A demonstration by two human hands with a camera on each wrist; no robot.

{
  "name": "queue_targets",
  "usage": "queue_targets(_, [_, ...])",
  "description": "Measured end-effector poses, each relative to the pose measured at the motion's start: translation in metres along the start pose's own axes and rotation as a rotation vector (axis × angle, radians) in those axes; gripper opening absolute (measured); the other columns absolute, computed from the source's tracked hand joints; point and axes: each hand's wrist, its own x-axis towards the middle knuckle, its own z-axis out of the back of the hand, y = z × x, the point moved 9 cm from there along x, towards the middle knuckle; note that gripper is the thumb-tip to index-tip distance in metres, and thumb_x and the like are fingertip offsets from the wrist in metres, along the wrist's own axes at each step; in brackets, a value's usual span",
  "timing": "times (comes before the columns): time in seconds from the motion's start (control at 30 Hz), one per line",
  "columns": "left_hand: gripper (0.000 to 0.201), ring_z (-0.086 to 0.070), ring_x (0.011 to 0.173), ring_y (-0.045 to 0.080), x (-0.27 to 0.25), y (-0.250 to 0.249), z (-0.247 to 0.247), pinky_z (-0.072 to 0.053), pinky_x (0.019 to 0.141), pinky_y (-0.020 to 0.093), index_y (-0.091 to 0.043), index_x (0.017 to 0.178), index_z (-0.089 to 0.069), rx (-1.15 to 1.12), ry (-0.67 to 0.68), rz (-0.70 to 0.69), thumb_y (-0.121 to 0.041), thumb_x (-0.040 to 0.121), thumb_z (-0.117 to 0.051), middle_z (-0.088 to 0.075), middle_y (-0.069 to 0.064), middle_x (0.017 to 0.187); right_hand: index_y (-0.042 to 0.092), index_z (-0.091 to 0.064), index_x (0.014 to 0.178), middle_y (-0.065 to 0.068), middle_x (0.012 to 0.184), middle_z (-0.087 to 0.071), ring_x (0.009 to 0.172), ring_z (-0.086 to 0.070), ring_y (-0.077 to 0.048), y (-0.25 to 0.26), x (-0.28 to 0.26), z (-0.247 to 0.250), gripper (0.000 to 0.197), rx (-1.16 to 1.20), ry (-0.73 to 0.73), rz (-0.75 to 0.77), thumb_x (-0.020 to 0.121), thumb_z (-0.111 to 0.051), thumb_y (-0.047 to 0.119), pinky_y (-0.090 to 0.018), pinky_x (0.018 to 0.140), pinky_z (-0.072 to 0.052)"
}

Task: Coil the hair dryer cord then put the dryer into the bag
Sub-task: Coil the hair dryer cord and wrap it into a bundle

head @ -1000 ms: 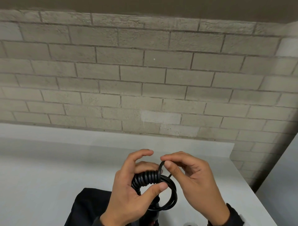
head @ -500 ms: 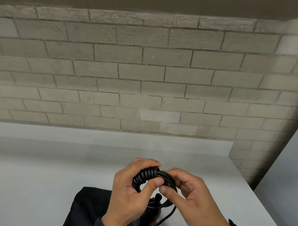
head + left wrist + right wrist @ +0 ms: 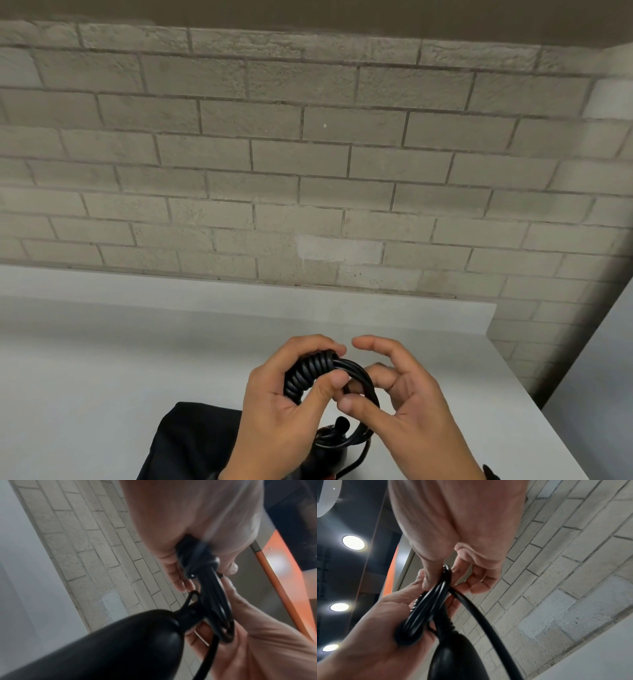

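Note:
The black hair dryer cord is wound into a tight bundle with looser loops hanging to its right. My left hand grips the bundle, thumb pressed on its front. My right hand pinches the loops between thumb and fingers, index finger raised clear. The dryer's black handle hangs below the hands and fills the lower part of the left wrist view and the right wrist view. A loose strand trails down from the loops. The black bag lies on the counter under my left wrist.
A pale grey counter runs left from the hands and ends at a right edge. A brick wall stands behind it. Ceiling lights show in the right wrist view.
My right hand carried the strand round the bundle and down onto the loops. Both hands sank slightly toward the bag, and the right index finger has lifted off the cord.

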Motion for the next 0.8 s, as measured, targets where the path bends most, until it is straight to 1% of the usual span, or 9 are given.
queue_targets(0.13, [0.019,-0.071,0.084,0.013,0.001,0.005,0.006,-0.052,0.074,0.015,-0.031,0.093,-0.069,0.025,-0.063,0.047,-0.035,0.075,-0.072,-0.072,0.000,0.092,0.048,-0.054,0.100,0.012,0.099,-0.070,0.092,-0.060,-0.010,0.007,-0.010,0.007,0.046,-0.290,-0.263,0.212,0.069,-0.083,0.030,-0.016,0.085,-0.042])
queue_targets(0.23, [0.017,-0.069,0.079,0.007,0.002,0.005,0.011,-0.050,0.070,0.009,-0.034,0.088,-0.069,0.060,-0.153,0.065,-0.032,0.075,-0.079,-0.071,-0.007,0.088,0.034,-0.068,0.081,0.009,0.095,-0.062,0.078,-0.051,-0.014,0.029,-0.025,-0.004,0.006,-0.689,-0.426,0.494,0.076,-0.071,0.035,-0.021,0.067,-0.043])
queue_targets(0.33, [0.019,-0.068,0.078,0.006,0.000,0.005,0.014,-0.048,0.068,0.007,-0.033,0.088,-0.069,0.071,-0.206,0.070,-0.021,0.076,-0.079,-0.071,-0.011,0.085,0.028,-0.077,0.080,0.001,0.075,-0.060,0.062,-0.044,-0.021,0.028,-0.026,-0.013,0.017,-0.891,-0.467,0.445,0.080,-0.063,0.038,-0.024,0.051,-0.039])
queue_targets(0.47, [0.022,-0.069,0.079,0.007,-0.001,0.003,0.010,-0.050,0.069,0.008,-0.034,0.091,-0.068,0.074,-0.202,0.049,-0.023,0.074,-0.077,-0.071,-0.011,0.086,0.030,-0.074,0.079,0.004,0.063,-0.051,0.047,-0.050,-0.019,0.023,-0.020,-0.022,0.026,-0.919,-0.381,0.221,0.079,-0.052,0.041,-0.021,0.037,-0.031])
queue_targets(0.53, [0.021,-0.070,0.079,0.009,-0.003,0.002,0.007,-0.052,0.070,0.010,-0.036,0.092,-0.068,0.062,-0.194,0.032,-0.031,0.073,-0.077,-0.071,-0.010,0.087,0.035,-0.063,0.073,0.007,0.065,-0.049,0.046,-0.051,-0.009,0.014,-0.016,-0.019,0.020,-0.860,-0.332,0.072,0.081,-0.047,0.042,-0.021,0.035,-0.033])
queue_targets(0.6, [0.021,-0.071,0.080,0.011,-0.003,0.002,0.007,-0.052,0.070,0.012,-0.037,0.094,-0.067,0.063,-0.189,0.021,-0.037,0.073,-0.071,-0.072,-0.008,0.087,0.031,-0.055,0.077,0.008,0.070,-0.045,0.061,-0.053,-0.008,0.000,-0.011,-0.019,0.017,-0.749,-0.233,-0.058,0.089,-0.047,0.040,-0.013,0.047,-0.036])
queue_targets(0.67, [0.021,-0.071,0.081,0.011,-0.002,0.002,0.010,-0.052,0.071,0.013,-0.036,0.095,-0.067,0.082,-0.186,0.009,-0.038,0.075,-0.070,-0.072,-0.008,0.087,0.027,-0.059,0.074,0.005,0.070,-0.046,0.070,-0.052,-0.005,-0.010,-0.007,-0.017,0.021,-0.456,-0.116,-0.167,0.091,-0.054,0.037,-0.014,0.058,-0.039])
queue_targets(0.73, [0.019,-0.071,0.080,0.011,-0.001,0.000,0.013,-0.053,0.071,0.013,-0.034,0.095,-0.067,0.094,-0.182,-0.012,-0.036,0.076,-0.070,-0.072,-0.008,0.087,0.020,-0.061,0.062,0.004,0.062,-0.048,0.056,-0.049,-0.007,-0.010,-0.004,-0.015,0.030,-0.081,-0.038,-0.299,0.085,-0.062,0.039,-0.017,0.062,-0.039])
queue_targets(0.8, [0.019,-0.072,0.080,0.012,-0.001,-0.003,0.013,-0.054,0.072,0.014,-0.032,0.095,-0.067,0.098,-0.165,-0.036,-0.034,0.076,-0.071,-0.073,-0.009,0.088,0.015,-0.055,0.052,-0.002,0.059,-0.044,0.056,-0.047,-0.020,-0.012,-0.004,-0.018,0.032,0.329,0.037,-0.410,0.073,-0.065,0.037,-0.030,0.065,-0.040])
